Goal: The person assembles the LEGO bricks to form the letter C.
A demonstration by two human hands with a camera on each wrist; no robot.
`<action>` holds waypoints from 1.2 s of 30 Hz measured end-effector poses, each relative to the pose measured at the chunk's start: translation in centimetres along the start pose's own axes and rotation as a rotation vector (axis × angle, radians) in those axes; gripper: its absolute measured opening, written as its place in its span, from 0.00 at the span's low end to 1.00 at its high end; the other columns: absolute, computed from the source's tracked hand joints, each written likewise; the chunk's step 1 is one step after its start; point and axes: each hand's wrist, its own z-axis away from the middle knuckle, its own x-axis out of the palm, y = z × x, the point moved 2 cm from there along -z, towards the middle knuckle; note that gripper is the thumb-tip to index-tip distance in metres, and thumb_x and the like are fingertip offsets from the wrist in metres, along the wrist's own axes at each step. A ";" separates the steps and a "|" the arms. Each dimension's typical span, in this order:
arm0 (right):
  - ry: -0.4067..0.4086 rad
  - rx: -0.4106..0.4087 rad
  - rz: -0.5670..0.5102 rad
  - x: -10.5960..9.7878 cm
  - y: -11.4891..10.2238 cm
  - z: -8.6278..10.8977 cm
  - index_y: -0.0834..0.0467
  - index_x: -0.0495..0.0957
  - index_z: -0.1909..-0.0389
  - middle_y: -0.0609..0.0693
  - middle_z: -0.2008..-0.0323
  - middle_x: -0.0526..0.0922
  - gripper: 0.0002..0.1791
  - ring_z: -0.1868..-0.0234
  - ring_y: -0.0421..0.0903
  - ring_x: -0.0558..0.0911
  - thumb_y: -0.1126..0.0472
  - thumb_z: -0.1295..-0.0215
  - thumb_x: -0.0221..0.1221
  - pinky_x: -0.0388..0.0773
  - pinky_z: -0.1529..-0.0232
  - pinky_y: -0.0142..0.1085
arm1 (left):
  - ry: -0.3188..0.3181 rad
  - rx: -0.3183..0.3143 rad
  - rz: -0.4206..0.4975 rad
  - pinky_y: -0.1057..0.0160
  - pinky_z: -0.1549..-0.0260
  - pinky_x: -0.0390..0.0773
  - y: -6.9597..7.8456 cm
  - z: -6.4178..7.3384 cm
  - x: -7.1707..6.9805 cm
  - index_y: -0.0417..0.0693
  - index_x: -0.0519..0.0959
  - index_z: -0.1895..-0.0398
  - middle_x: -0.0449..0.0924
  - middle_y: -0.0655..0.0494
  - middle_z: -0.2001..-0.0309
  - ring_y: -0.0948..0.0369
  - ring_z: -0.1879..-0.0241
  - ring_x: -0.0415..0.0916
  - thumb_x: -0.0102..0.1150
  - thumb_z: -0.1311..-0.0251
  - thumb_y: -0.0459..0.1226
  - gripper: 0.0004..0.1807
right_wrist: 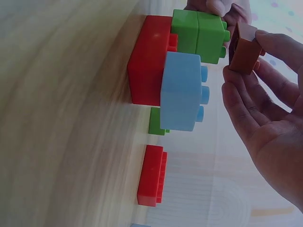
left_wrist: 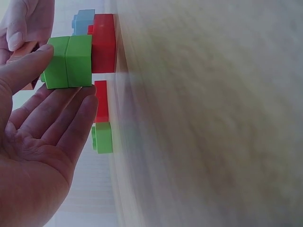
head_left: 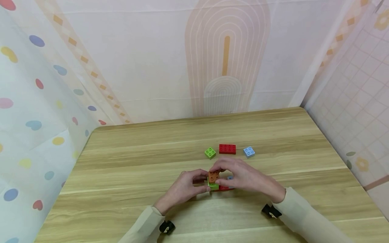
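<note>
My right hand [head_left: 244,173] pinches an orange-brown square brick [right_wrist: 244,49] between thumb and fingertips. It is held just off the studs of two stacked green bricks [right_wrist: 199,35]. Those green bricks sit on one end of a long red brick [right_wrist: 149,61], and a light blue brick [right_wrist: 180,90] is on its other end. My left hand [head_left: 185,185] steadies the green stack, thumb on one side and fingers on the opposite side, as the left wrist view shows. The red brick rests on the wooden table [head_left: 136,158].
Behind the hands lie a loose green brick [head_left: 210,153], a loose red brick [head_left: 227,149] and a loose light blue brick [head_left: 249,152], in a row. A patterned cloth [head_left: 146,67] hangs along the table's back edge, with more cloth at both sides.
</note>
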 end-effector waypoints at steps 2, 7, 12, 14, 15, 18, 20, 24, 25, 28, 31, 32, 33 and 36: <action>0.001 -0.001 0.004 0.1 0.0 0.0 0.51 0.80 0.48 0.39 0.51 0.79 0.15 0.51 0.37 0.77 0.56 0.34 0.66 0.79 0.50 0.38 | 0.001 -0.005 -0.004 0.62 0.48 0.78 0.0 0.0 0.0 0.48 0.81 0.47 0.84 0.57 0.50 0.61 0.50 0.81 0.70 0.41 0.40 0.19; 0.008 0.006 -0.006 0.4 0.0 0.1 0.51 0.79 0.47 0.39 0.51 0.79 0.16 0.52 0.36 0.77 0.56 0.34 0.66 0.80 0.51 0.38 | -0.001 -0.014 -0.001 0.62 0.47 0.78 -0.1 0.0 0.1 0.48 0.81 0.46 0.84 0.56 0.49 0.60 0.49 0.81 0.70 0.41 0.41 0.19; 0.019 -0.014 -0.012 0.6 0.1 0.1 0.52 0.79 0.48 0.40 0.52 0.79 0.16 0.53 0.36 0.78 0.57 0.35 0.67 0.80 0.52 0.38 | 0.000 -0.016 -0.002 0.61 0.48 0.79 -0.1 0.0 0.1 0.47 0.81 0.46 0.84 0.56 0.50 0.60 0.50 0.81 0.70 0.41 0.41 0.20; 0.024 -0.022 -0.013 0.7 0.1 0.1 0.52 0.79 0.49 0.40 0.52 0.79 0.16 0.53 0.36 0.78 0.57 0.36 0.67 0.80 0.53 0.38 | 0.000 -0.014 -0.004 0.61 0.48 0.79 -0.1 0.0 0.1 0.47 0.81 0.46 0.84 0.56 0.50 0.60 0.50 0.81 0.70 0.41 0.41 0.20; 0.025 -0.024 -0.015 0.7 0.1 0.1 0.52 0.79 0.49 0.40 0.53 0.79 0.16 0.53 0.36 0.78 0.57 0.36 0.67 0.80 0.53 0.38 | 0.000 -0.015 -0.005 0.61 0.48 0.79 -0.1 0.0 0.1 0.47 0.81 0.46 0.84 0.56 0.50 0.60 0.50 0.81 0.70 0.41 0.41 0.20; 0.024 -0.021 -0.018 0.7 0.2 0.0 0.51 0.80 0.50 0.39 0.53 0.79 0.15 0.53 0.36 0.78 0.57 0.36 0.67 0.81 0.53 0.40 | 0.001 -0.015 -0.005 0.61 0.48 0.79 -0.1 0.0 0.1 0.48 0.81 0.46 0.84 0.56 0.50 0.60 0.50 0.81 0.70 0.41 0.41 0.20; 0.020 -0.017 -0.018 0.7 0.2 0.0 0.51 0.80 0.50 0.39 0.53 0.79 0.14 0.53 0.36 0.78 0.56 0.35 0.67 0.81 0.53 0.40 | 0.001 -0.015 -0.002 0.61 0.48 0.79 -0.1 0.0 0.1 0.48 0.81 0.46 0.84 0.57 0.50 0.60 0.50 0.81 0.70 0.41 0.41 0.20; 0.015 -0.012 -0.013 0.7 0.2 0.1 0.50 0.81 0.51 0.39 0.52 0.79 0.13 0.53 0.35 0.78 0.55 0.35 0.66 0.81 0.53 0.39 | 0.000 -0.015 -0.001 0.61 0.48 0.79 0.0 0.0 0.1 0.48 0.81 0.47 0.84 0.57 0.51 0.60 0.50 0.81 0.70 0.41 0.41 0.19; 0.015 -0.012 -0.010 0.7 0.2 0.1 0.50 0.81 0.51 0.39 0.52 0.79 0.13 0.53 0.35 0.78 0.55 0.35 0.66 0.80 0.53 0.39 | -0.002 -0.016 -0.001 0.61 0.48 0.79 0.0 0.0 0.1 0.48 0.81 0.47 0.84 0.57 0.50 0.60 0.50 0.81 0.70 0.41 0.41 0.19; 0.016 -0.013 -0.006 0.7 0.1 0.1 0.50 0.81 0.51 0.39 0.52 0.79 0.13 0.53 0.35 0.78 0.55 0.35 0.66 0.81 0.53 0.39 | -0.003 -0.017 -0.005 0.61 0.48 0.79 0.0 0.0 0.1 0.48 0.81 0.47 0.84 0.57 0.50 0.60 0.50 0.81 0.70 0.41 0.41 0.19; 0.017 -0.007 -0.006 0.7 0.1 0.0 0.51 0.82 0.52 0.39 0.52 0.79 0.13 0.53 0.35 0.78 0.55 0.35 0.66 0.81 0.53 0.39 | -0.004 -0.014 -0.004 0.61 0.48 0.79 -0.1 0.0 0.1 0.49 0.82 0.47 0.84 0.57 0.50 0.60 0.49 0.81 0.70 0.41 0.41 0.19; 0.017 -0.003 -0.007 0.7 0.1 0.0 0.51 0.82 0.52 0.39 0.53 0.79 0.13 0.53 0.35 0.78 0.54 0.35 0.66 0.81 0.53 0.39 | -0.004 -0.013 -0.005 0.61 0.48 0.79 -0.1 0.0 0.1 0.49 0.82 0.47 0.84 0.58 0.50 0.60 0.49 0.81 0.70 0.40 0.41 0.19; 0.016 0.001 -0.008 0.7 0.1 0.0 0.51 0.82 0.52 0.39 0.53 0.79 0.13 0.54 0.35 0.78 0.54 0.35 0.66 0.81 0.53 0.39 | -0.004 -0.011 -0.006 0.61 0.48 0.79 -0.1 0.0 0.0 0.49 0.82 0.47 0.84 0.58 0.50 0.60 0.49 0.81 0.70 0.41 0.41 0.19; 0.012 0.012 -0.002 0.7 0.2 -0.1 0.51 0.82 0.52 0.38 0.53 0.79 0.13 0.54 0.35 0.78 0.54 0.35 0.66 0.81 0.53 0.39 | -0.002 -0.014 -0.008 0.61 0.48 0.79 -0.1 0.0 0.0 0.49 0.82 0.47 0.84 0.58 0.50 0.60 0.49 0.81 0.70 0.41 0.42 0.19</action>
